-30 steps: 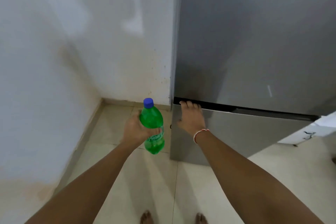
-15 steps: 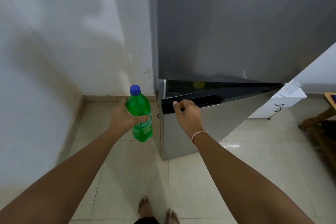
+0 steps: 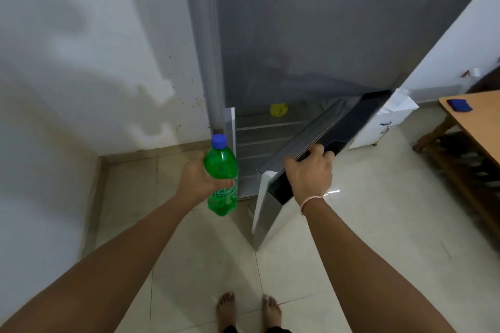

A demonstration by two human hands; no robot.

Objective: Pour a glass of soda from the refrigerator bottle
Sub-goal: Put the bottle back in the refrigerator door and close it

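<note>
My left hand (image 3: 198, 180) grips a green soda bottle (image 3: 221, 167) with a blue cap, upright, in front of the grey refrigerator (image 3: 311, 35). My right hand (image 3: 311, 170) curls its fingers over the dark top handle of the lower refrigerator door (image 3: 267, 213), which stands swung open toward me. Inside the lower compartment I see white shelves (image 3: 265, 127) and a small yellow item (image 3: 278, 110) on the top one. No glass is in view.
A white wall (image 3: 81, 62) with a skirting board closes the left side. A wooden table (image 3: 476, 121) with a blue object (image 3: 459, 105) stands at the right, a white cabinet (image 3: 384, 121) behind the door. Tiled floor and my bare feet (image 3: 247, 308) lie below.
The lower refrigerator door has swung from shut to wide open under my right hand, showing the shelves. The left hand still holds the bottle. The view shifted right.
</note>
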